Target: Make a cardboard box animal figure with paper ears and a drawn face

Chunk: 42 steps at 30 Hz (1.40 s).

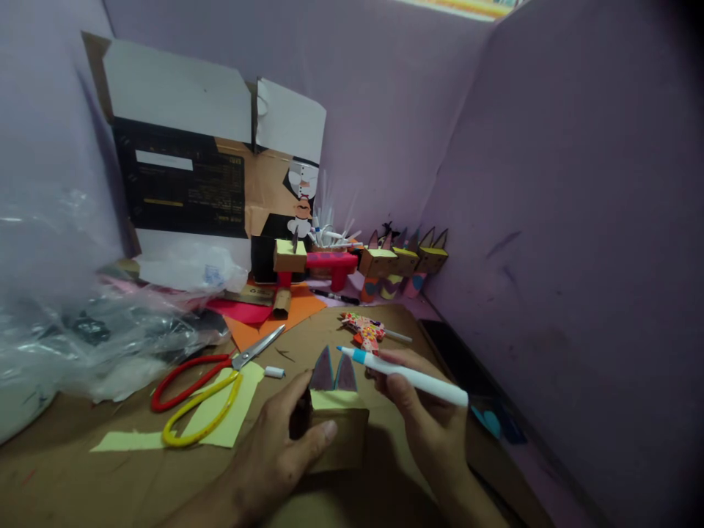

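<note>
A small cardboard box [344, 436] with a pale yellow top and two pointed purple ears stands on the brown cardboard sheet [137, 488]. My left hand [283, 433] grips its left side, thumb across the near face. In my right hand [426, 414] lies a white marker [423, 380] with a light blue band, held like a pen. Its blue tip points left and sits beside the right ear's upper part; whether it touches, I cannot tell. A white marker cap [274, 372] rests on the sheet just beyond my left hand.
Scissors [236, 363] with red and yellow handles lie at left over yellow-green paper [250, 385]. Clear plastic bags [110, 330] crowd the far left. Several eared cardboard figures [378, 262] line the back right, and a flattened carton [181, 183] leans on the wall. Patterned paper [366, 331] lies ahead.
</note>
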Each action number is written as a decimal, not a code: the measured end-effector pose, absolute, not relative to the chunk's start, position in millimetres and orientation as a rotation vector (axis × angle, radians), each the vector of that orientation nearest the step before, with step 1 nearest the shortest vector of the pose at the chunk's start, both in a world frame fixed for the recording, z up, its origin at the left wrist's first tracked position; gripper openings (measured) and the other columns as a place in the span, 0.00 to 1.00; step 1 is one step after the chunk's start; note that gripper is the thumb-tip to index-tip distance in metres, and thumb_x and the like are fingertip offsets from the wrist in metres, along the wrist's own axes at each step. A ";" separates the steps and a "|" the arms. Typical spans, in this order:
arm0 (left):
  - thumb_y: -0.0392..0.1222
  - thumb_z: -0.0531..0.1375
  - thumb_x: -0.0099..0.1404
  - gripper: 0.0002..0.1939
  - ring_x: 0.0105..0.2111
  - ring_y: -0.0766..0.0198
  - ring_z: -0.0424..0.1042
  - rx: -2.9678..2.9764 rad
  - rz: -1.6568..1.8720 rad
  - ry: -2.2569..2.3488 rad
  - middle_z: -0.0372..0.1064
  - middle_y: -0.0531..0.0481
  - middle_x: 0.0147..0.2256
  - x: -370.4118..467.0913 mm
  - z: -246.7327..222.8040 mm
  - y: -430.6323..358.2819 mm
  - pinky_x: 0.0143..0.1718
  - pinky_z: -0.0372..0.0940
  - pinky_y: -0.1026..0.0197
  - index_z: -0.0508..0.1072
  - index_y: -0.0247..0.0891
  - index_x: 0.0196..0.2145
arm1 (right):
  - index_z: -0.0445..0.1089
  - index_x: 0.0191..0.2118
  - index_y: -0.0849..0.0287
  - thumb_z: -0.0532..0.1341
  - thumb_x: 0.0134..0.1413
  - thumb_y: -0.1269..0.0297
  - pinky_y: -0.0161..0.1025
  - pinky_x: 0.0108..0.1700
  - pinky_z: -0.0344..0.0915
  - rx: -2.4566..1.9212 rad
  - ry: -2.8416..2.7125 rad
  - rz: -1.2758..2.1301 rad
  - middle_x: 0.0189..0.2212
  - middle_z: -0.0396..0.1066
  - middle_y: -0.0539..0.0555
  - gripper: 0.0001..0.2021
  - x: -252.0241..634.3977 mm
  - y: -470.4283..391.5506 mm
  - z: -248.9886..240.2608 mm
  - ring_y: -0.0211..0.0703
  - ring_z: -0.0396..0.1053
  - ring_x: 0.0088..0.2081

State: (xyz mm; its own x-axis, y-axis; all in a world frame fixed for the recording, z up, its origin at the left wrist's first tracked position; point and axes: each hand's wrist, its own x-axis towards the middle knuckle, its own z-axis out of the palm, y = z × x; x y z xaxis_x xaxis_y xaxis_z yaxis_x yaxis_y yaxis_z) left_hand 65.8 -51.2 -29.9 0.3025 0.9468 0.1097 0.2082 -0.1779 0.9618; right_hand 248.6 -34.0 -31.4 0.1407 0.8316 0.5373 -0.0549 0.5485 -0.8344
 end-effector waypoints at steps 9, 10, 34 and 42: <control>0.46 0.58 0.60 0.25 0.47 0.54 0.70 1.684 0.898 1.130 0.70 0.48 0.51 67.4 -21.8 -53.9 0.48 0.65 0.57 0.65 0.40 0.55 | 0.75 0.40 0.51 0.63 0.54 0.71 0.40 0.37 0.67 -0.835 -1.433 0.540 0.33 0.75 0.52 0.10 244.4 -30.8 -39.2 0.44 0.72 0.36; 0.45 0.58 0.61 0.25 0.47 0.54 0.71 1.687 0.896 1.125 0.70 0.48 0.51 67.3 -22.4 -53.6 0.48 0.66 0.57 0.64 0.41 0.56 | 0.75 0.41 0.51 0.62 0.54 0.72 0.40 0.37 0.67 -0.829 -1.445 0.534 0.34 0.75 0.52 0.10 244.0 -30.7 -39.1 0.45 0.72 0.37; 0.40 0.58 0.58 0.28 0.48 0.53 0.69 1.758 0.889 1.204 0.68 0.45 0.53 68.0 -22.3 -55.2 0.50 0.65 0.52 0.64 0.42 0.57 | 0.76 0.39 0.53 0.63 0.52 0.71 0.41 0.36 0.69 -0.831 -1.505 0.520 0.32 0.76 0.53 0.09 241.2 -34.0 -33.8 0.46 0.73 0.35; 0.40 0.58 0.59 0.28 0.50 0.54 0.68 1.778 0.883 1.229 0.68 0.46 0.54 67.1 -24.6 -53.9 0.52 0.63 0.53 0.63 0.43 0.58 | 0.76 0.38 0.52 0.63 0.52 0.72 0.36 0.32 0.67 -0.796 -1.537 0.561 0.30 0.76 0.51 0.09 240.4 -35.1 -32.1 0.42 0.72 0.31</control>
